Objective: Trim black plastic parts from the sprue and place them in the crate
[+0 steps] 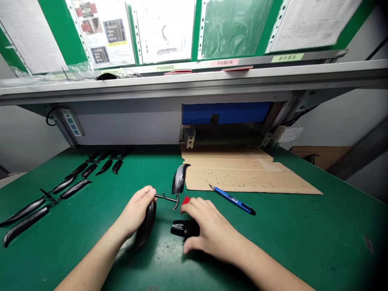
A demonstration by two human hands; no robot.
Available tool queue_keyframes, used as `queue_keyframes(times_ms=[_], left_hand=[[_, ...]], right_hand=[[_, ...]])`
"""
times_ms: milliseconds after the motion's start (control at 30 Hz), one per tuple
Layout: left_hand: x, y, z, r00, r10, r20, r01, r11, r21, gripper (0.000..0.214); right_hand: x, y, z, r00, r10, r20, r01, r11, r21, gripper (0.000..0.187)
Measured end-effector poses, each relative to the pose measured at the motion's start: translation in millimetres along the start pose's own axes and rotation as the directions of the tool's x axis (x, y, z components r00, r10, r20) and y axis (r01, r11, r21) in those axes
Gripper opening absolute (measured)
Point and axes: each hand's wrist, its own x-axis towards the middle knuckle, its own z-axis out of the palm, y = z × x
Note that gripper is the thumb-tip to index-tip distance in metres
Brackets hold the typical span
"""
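Note:
My left hand pinches a thin black plastic sprue between thumb and fingers. From its far end a curved, ribbed black part sticks up. Another long ribbed black part hangs below my left hand. My right hand is to the right, fingers curled and thumb apart. A small red piece shows at its fingertips; what it belongs to is hidden. Between thumb and fingers is a shiny black piece, partly covered by the hand; whether the hand grips it is unclear.
Several black ribbed parts on sprues lie on the green tabletop at the left. A blue utility knife lies right of centre, blade out, in front of a flat cardboard sheet. A shelf crosses above the table.

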Motion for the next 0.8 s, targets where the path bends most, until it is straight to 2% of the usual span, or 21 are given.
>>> queue_keyframes(times_ms=[100, 167, 200, 267, 367, 433, 467, 533, 600, 667, 733, 800], left_hand=[[-5.0, 7.3, -3.9, 0.990, -0.023, 0.138, 0.012, 0.997, 0.078, 0.039], [-11.0, 12.2, -3.4, 0.962, -0.001, 0.275, -0.045, 0.986, 0.160, 0.038], [-14.4, 14.6, -2.4, 0.941, 0.018, 0.339, -0.094, 0.973, 0.211, 0.037], [-21.3, 19.0, 0.0, 0.902, 0.073, 0.426, -0.221, 0.925, 0.309, 0.035], [-28.1, 23.5, 1.4, 0.840, 0.164, 0.517, -0.381, 0.857, 0.347, 0.033], [-28.7, 23.9, 0.5, 0.804, 0.183, 0.565, -0.384, 0.886, 0.260, 0.035], [-28.0, 23.2, 0.2, 0.804, 0.169, 0.570, -0.343, 0.915, 0.212, 0.036], [-25.3, 19.4, 0.9, 0.850, 0.103, 0.517, -0.212, 0.964, 0.157, 0.039], [-22.4, 13.2, 4.5, 0.910, 0.032, 0.414, -0.101, 0.984, 0.146, 0.040], [-20.0, 6.0, 10.1, 0.954, -0.009, 0.301, -0.023, 0.994, 0.102, 0.041], [-18.1, 0.2, 15.8, 0.991, -0.033, 0.132, 0.037, 0.999, -0.031, 0.041], [-16.3, -2.4, 20.3, 0.999, -0.045, 0.014, 0.047, 0.981, -0.188, 0.039]], right_hand=[[0.9, 1.3, -13.0, 0.979, -0.099, -0.181, 0.079, 0.990, -0.116, 0.051], [0.9, -0.5, -18.9, 0.955, -0.214, -0.206, 0.159, 0.954, -0.253, 0.033], [0.7, -2.2, -19.8, 0.950, -0.259, -0.172, 0.199, 0.931, -0.306, 0.028], [-0.2, -6.3, -18.0, 0.951, -0.302, -0.074, 0.260, 0.904, -0.340, 0.032], [-2.8, -11.2, -11.7, 0.941, -0.335, 0.044, 0.337, 0.919, -0.203, 0.020], [-4.4, -12.3, -8.1, 0.929, -0.357, 0.097, 0.365, 0.928, -0.078, 0.007], [-4.7, -12.0, -6.7, 0.930, -0.354, 0.101, 0.361, 0.931, -0.061, 0.005], [-3.8, -9.4, -4.6, 0.958, -0.282, 0.043, 0.285, 0.947, -0.149, 0.010], [-1.1, -4.7, -4.0, 0.984, -0.159, -0.080, 0.128, 0.944, -0.304, 0.015], [2.2, 0.3, -5.3, 0.977, -0.025, -0.212, -0.057, 0.926, -0.374, 0.014], [4.8, 3.1, -8.3, 0.932, 0.132, -0.337, -0.232, 0.933, -0.276, 0.018], [6.4, 2.1, -11.6, 0.886, 0.243, -0.394, -0.304, 0.948, -0.099, 0.025]])
